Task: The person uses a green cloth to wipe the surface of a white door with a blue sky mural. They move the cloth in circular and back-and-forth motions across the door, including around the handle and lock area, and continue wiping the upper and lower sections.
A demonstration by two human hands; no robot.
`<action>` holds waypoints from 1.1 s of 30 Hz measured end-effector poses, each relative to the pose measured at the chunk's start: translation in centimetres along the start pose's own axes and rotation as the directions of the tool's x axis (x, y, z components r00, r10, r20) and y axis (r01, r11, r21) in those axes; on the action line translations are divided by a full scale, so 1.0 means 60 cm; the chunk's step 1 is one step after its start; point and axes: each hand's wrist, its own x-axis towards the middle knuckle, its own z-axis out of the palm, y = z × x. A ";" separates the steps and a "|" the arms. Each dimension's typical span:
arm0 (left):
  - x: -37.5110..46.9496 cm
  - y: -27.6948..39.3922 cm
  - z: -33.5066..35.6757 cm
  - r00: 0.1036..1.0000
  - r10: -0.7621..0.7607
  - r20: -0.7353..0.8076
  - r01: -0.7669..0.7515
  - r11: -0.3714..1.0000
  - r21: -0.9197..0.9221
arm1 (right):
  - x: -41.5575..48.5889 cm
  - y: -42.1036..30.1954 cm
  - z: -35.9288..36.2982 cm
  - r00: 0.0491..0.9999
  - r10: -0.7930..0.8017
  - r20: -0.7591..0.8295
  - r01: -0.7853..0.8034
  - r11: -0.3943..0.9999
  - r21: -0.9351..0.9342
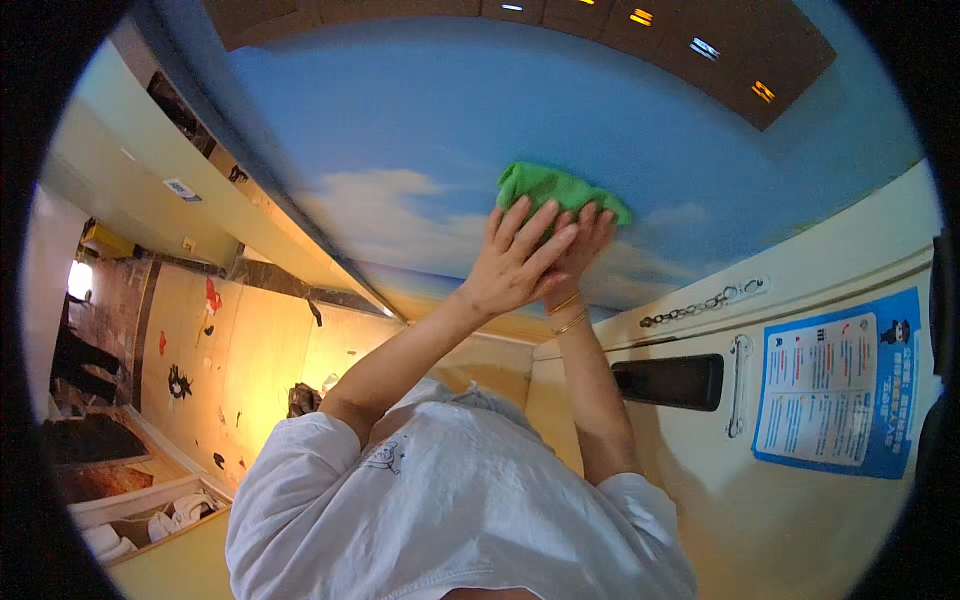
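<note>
A bunched green cloth (559,187) lies against a wall panel printed with blue sky and clouds (382,112). My left hand (521,251) presses the cloth's lower edge with its fingers spread. Its thumb side overlaps my right hand (581,244), partly hiding that palm. The fingertips of my right hand also rest on the cloth, towards its right end. Two thin gold-coloured bangles (568,319) circle my right wrist.
At right is a pale door (697,517) with a door chain (705,302), a dark handle recess (667,381) and a blue printed notice (836,382). A brown panel (420,9) hangs above. An open drawer (150,517) holding white items stands lower left.
</note>
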 end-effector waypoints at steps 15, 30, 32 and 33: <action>-0.070 -0.134 -0.118 0.825 -0.375 -0.423 0.402 0.915 -0.028 | 0.092 -0.226 0.103 0.927 -0.317 0.200 0.274 0.937 0.216; -0.113 -0.191 -0.136 0.732 -0.476 -0.486 0.435 0.877 -0.204 | 0.131 -0.279 0.120 0.839 -0.479 0.258 0.435 0.875 0.210; -0.149 -0.175 -0.092 0.765 -0.481 -0.429 0.474 0.871 -0.130 | 0.080 -0.248 0.124 0.861 -0.460 0.218 0.408 0.879 0.247; -0.169 -0.162 -0.065 0.779 -0.483 -0.400 0.487 0.868 -0.099 | 0.046 -0.223 0.119 0.803 -0.486 0.347 0.404 0.870 0.283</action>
